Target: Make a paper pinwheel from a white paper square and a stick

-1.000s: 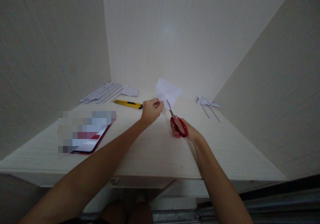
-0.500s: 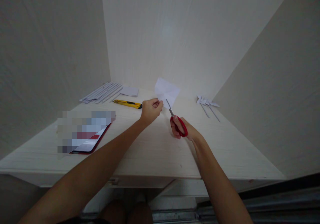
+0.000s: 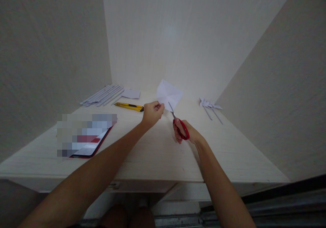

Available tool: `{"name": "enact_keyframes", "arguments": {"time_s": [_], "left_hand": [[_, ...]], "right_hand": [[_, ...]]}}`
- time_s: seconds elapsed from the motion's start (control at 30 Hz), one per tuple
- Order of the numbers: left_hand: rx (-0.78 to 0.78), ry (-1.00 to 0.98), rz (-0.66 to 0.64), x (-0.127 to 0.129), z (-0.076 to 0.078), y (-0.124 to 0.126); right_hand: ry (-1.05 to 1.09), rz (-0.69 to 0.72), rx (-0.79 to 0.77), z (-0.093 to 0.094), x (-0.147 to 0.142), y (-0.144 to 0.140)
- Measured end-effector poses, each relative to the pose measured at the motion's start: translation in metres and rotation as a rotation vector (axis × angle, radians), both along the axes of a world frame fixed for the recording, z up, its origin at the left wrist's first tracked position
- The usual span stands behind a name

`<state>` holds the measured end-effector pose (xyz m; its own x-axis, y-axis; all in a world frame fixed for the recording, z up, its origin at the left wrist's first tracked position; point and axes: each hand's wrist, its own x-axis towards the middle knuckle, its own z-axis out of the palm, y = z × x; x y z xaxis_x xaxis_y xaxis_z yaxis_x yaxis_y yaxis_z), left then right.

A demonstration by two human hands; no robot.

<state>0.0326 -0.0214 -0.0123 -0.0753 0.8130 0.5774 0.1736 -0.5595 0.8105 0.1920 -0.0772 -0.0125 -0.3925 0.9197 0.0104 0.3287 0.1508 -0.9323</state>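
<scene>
A square sheet of white paper [image 3: 168,92] with crossing crease lines is pinched at its near left edge by my left hand [image 3: 153,113], whose fingers are closed. My right hand [image 3: 182,130] grips a pair of scissors [image 3: 183,129] by the red handles. Their blades point up and away, over the near corner of the paper. One blade lies across the front of the sheet; the other is mostly hidden behind it. Just left of my left hand lies a yellow and black utility knife [image 3: 129,106].
Rolled white paper sticks [image 3: 103,95] lie at the back left beside a small stack of paper [image 3: 131,93]. White paper pinwheels [image 3: 209,103] on sticks rest at the back right. A tablet-like device [image 3: 93,146], partly pixelated, lies at the front left. Walls enclose the white table [image 3: 152,160].
The view has shifted very slightly. Both hands, the paper and the scissors keep nearly the same places, with the blades still at the near corner.
</scene>
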Motion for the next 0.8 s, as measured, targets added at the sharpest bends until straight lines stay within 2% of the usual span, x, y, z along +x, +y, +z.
{"name": "enact_keyframes", "arguments": {"time_s": [0.13, 0.3, 0.4, 0.47, 0.53, 0.6, 0.67, 0.73, 0.8], "left_hand": [[-0.061, -0.07, -0.001, 0.0, -0.004, 0.008], [-0.136, -0.203, 0.003, -0.004, -0.005, 0.017], [-0.139, -0.254, 0.037, -0.008, -0.007, 0.021], [-0.127, -0.238, 0.074, -0.011, -0.009, 0.024], [-0.126, -0.197, 0.093, -0.012, -0.011, 0.026], [-0.15, -0.154, 0.086, -0.012, -0.012, 0.027], [-0.178, -0.109, 0.067, -0.012, -0.014, 0.028], [-0.184, -0.047, 0.059, -0.012, -0.018, 0.03], [-0.178, 0.024, 0.063, -0.012, -0.023, 0.034]], "right_hand": [[-0.01, 0.047, 0.008, -0.003, 0.004, 0.003], [0.084, 0.155, -0.067, -0.007, 0.009, 0.003], [0.134, 0.14, -0.092, -0.003, 0.011, 0.004], [0.143, 0.024, -0.081, -0.003, 0.014, 0.008], [0.071, -0.218, -0.014, -0.005, 0.019, 0.015], [-0.155, -0.545, 0.106, -0.009, 0.026, 0.023], [-0.452, -0.755, 0.2, -0.014, 0.031, 0.027], [-0.685, -0.836, 0.231, -0.017, 0.035, 0.028], [-0.819, -0.854, 0.216, -0.017, 0.036, 0.025]]}}
